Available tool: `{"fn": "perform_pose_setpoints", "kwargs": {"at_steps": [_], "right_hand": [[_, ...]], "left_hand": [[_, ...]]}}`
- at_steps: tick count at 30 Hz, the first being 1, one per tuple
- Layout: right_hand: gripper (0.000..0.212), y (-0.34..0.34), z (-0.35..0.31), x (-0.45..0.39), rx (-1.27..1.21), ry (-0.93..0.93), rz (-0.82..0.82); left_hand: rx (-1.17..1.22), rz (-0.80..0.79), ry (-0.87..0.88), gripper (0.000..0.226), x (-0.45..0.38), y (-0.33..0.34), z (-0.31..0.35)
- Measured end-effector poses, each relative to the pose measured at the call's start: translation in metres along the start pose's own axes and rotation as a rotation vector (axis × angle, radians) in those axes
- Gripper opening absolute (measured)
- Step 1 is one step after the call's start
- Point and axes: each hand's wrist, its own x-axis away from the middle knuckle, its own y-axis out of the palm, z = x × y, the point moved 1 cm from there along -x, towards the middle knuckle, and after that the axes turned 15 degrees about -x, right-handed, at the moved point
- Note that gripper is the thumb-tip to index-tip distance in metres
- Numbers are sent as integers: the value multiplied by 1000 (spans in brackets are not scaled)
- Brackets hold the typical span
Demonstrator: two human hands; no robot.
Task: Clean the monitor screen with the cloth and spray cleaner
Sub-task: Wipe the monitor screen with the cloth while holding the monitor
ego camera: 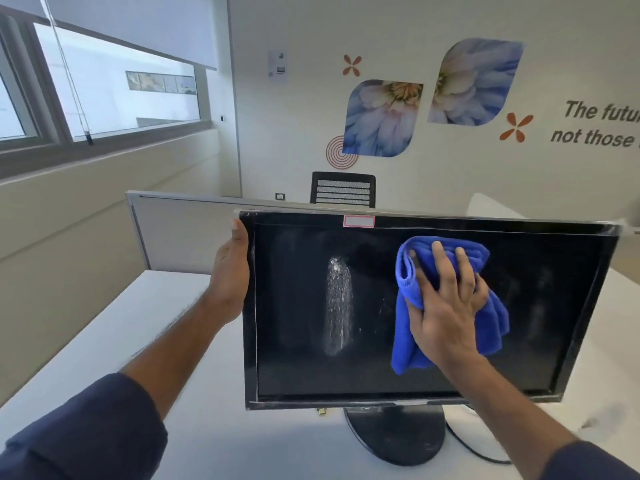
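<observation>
A black monitor [298, 386] stands on a round black foot in front of me, its dark screen tilted a little. A white streak of spray droplets [338, 306] runs down the screen left of centre. My right hand [446, 306] lies flat on a crumpled blue cloth [491, 327] and presses it against the right half of the screen. My left hand [230, 271] grips the monitor's left edge near the top, thumb over the front bezel. No spray bottle is in view.
The monitor stands on a white desk [145, 341] with a grey partition panel [180, 233] behind it. A black cable [481, 452] curls by the foot. A black mesh chair [343, 189] stands beyond the partition, by the decorated wall.
</observation>
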Motion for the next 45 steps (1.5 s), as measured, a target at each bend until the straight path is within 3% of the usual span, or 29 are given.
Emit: {"fn": "perform_pose_setpoints", "kwargs": {"at_steps": [4,7,9,15,20,25,30,33,36,38,40,45], "right_hand": [[67,16,-36,19,-22,-11,-85],[53,22,-43,32,23,-109,-108],[54,20,-37,31,67,-163,-95],[49,13,-44,-15,-55,78,164],[56,45,-83,3,18,-160,32],[54,43,-53,36,76,-309,-25],[48,23,-50,-2,-54,-77,149],[52,27,-80,-24,-105,-22,127],[66,37,-104,-18,-80,-131,-3],[57,46,-107,-2,-61,-237,-75],[49,50,-100,16,-11,-328,-86],[58,45,-71,31,52,-531,-56]], "left_hand": [[28,5,4,58,0,-1,-3],[33,-1,25,55,0,-1,-3],[42,-4,36,57,-1,-1,-3],[20,-21,48,57,-2,-1,-5],[16,-12,35,61,-6,-6,-11],[29,-33,72,65,-7,-5,-12],[79,-50,47,68,-8,-4,-13],[81,-61,24,71,-9,-5,-15],[104,-46,6,68,-9,-5,-14],[109,-42,-5,65,-9,-6,-13],[99,-52,-14,62,-8,-6,-12],[123,-67,1,62,-4,-4,-9]]}}
